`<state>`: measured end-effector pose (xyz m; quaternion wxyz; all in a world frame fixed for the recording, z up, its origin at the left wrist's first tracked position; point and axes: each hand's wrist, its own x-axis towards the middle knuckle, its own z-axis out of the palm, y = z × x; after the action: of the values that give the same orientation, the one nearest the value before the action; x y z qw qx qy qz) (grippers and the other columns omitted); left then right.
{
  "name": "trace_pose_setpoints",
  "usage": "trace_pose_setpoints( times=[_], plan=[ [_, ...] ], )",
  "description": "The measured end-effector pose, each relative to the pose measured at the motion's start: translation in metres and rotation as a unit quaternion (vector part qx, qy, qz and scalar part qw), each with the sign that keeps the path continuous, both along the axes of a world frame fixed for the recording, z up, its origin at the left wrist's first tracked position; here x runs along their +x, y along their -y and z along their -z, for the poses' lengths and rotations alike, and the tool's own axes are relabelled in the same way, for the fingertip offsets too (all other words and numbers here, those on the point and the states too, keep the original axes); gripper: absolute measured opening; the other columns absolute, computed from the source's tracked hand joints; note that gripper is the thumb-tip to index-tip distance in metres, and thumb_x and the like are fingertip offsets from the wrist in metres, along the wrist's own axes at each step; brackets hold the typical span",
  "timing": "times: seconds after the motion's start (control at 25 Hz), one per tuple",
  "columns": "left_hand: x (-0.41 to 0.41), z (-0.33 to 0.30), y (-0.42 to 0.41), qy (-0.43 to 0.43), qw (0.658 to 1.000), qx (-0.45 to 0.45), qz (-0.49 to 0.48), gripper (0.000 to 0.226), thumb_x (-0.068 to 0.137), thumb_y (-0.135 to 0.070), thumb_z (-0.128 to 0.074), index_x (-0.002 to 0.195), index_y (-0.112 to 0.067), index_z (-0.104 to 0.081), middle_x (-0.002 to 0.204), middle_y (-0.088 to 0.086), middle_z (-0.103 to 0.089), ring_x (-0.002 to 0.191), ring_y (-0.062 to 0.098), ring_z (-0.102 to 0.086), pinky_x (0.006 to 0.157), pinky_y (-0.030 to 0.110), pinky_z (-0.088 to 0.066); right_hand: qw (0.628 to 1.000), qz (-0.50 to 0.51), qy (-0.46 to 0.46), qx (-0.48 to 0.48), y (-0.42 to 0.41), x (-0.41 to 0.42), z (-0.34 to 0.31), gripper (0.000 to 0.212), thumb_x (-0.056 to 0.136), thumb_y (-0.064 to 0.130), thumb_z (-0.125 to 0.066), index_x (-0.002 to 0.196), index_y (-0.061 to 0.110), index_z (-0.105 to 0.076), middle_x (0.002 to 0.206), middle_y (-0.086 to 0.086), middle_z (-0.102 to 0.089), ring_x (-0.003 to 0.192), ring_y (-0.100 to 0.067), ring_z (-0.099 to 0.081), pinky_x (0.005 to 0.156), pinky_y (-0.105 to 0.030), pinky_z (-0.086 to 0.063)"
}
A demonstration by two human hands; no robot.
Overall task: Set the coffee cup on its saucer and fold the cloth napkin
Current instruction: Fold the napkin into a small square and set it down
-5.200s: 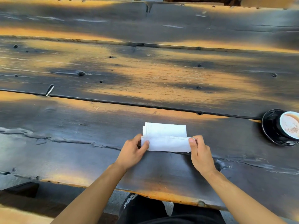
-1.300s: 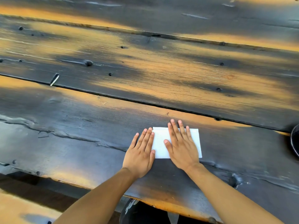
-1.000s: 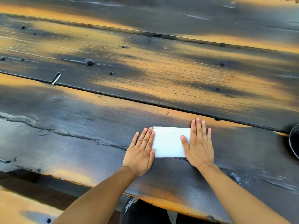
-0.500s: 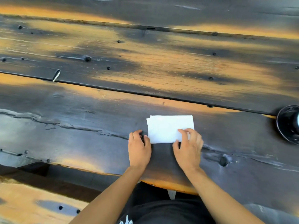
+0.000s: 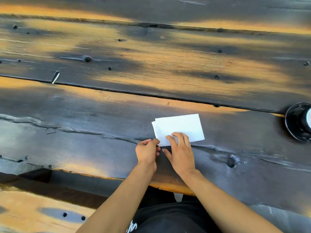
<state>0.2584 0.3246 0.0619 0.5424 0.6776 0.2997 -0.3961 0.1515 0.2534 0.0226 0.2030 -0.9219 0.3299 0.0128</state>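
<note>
Left hand: lower centre of frame, fingers curled, pinching the near-left corner of the cloth napkin.
Right hand: just beside it, loosely spread, fingertips resting on the napkin's near edge, thumb on the bench; pressing, not clenched.
Cloth napkin: white, folded to a small rectangle, flat on the dark plank, centre right; layers slightly offset at the left end.
Saucer: black, right edge of frame, well apart from the napkin.
Coffee cup: on the saucer, mostly cut off by the frame.
Risk: lifting the pinched corner alone may take only the top layer, so the offset layers splay and the fold opens; a wide sweep rightward could knock the cup.
</note>
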Motion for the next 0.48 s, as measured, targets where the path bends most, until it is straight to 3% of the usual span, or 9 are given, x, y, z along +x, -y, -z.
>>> trace_pose_setpoints(
  times=[0.08, 0.2, 0.32, 0.4, 0.48],
  plan=[
    [0.003, -0.005, 0.002, -0.050, 0.999, -0.011, -0.001, 0.006, 0.081, -0.006, -0.067, 0.086, -0.003, -0.066, 0.073, 0.011, -0.068, 0.053, 0.018, -0.052, 0.051, 0.030, -0.039, 1.000, 0.011, 0.012, 0.004, -0.004, 0.001, 0.000, 0.037, 0.082, 0.028, -0.077, 0.116, 0.018, -0.065, 0.122, -0.006, -0.058, 0.120, -0.027, -0.050, 0.101, -0.038, -0.050],
    [0.011, -0.009, 0.002, -0.134, 0.989, -0.057, 0.005, 0.016, 0.080, -0.013, -0.058, 0.090, -0.005, -0.067, 0.074, 0.007, -0.071, 0.056, 0.020, -0.055, 0.056, 0.030, -0.041, 0.999, 0.028, 0.039, 0.010, -0.005, 0.001, -0.002, 0.022, 0.084, 0.016, -0.072, 0.106, 0.017, -0.070, 0.114, -0.001, -0.061, 0.115, -0.022, -0.053, 0.094, -0.034, -0.052],
    [0.016, -0.009, 0.000, -0.160, 0.984, -0.080, 0.007, 0.017, 0.082, -0.008, -0.047, 0.090, -0.005, -0.062, 0.065, 0.006, -0.065, 0.054, 0.020, -0.052, 0.056, 0.030, -0.041, 0.996, 0.036, 0.080, 0.023, -0.003, 0.003, -0.006, 0.018, 0.084, 0.012, -0.070, 0.102, 0.014, -0.069, 0.107, -0.002, -0.065, 0.108, -0.022, -0.057, 0.091, -0.033, -0.054],
    [0.014, -0.006, -0.005, -0.069, 0.996, -0.033, 0.056, 0.023, 0.086, 0.002, -0.040, 0.094, -0.003, -0.060, 0.062, 0.006, -0.062, 0.053, 0.019, -0.051, 0.053, 0.030, -0.042, 0.993, 0.057, 0.095, 0.042, -0.002, 0.006, -0.010, 0.019, 0.085, 0.008, -0.067, 0.104, 0.012, -0.066, 0.106, -0.004, -0.067, 0.104, -0.025, -0.061, 0.085, -0.036, -0.057],
    [0.012, 0.005, -0.016, 0.089, 0.983, 0.019, 0.158, 0.032, 0.085, 0.009, -0.036, 0.100, -0.003, -0.061, 0.071, 0.005, -0.067, 0.056, 0.017, -0.057, 0.056, 0.031, -0.047, 0.989, 0.082, 0.100, 0.065, -0.001, 0.007, -0.013, 0.020, 0.090, 0.008, -0.063, 0.110, 0.012, -0.063, 0.107, -0.006, -0.068, 0.099, -0.027, -0.065, 0.076, -0.039, -0.058]
  ],
)
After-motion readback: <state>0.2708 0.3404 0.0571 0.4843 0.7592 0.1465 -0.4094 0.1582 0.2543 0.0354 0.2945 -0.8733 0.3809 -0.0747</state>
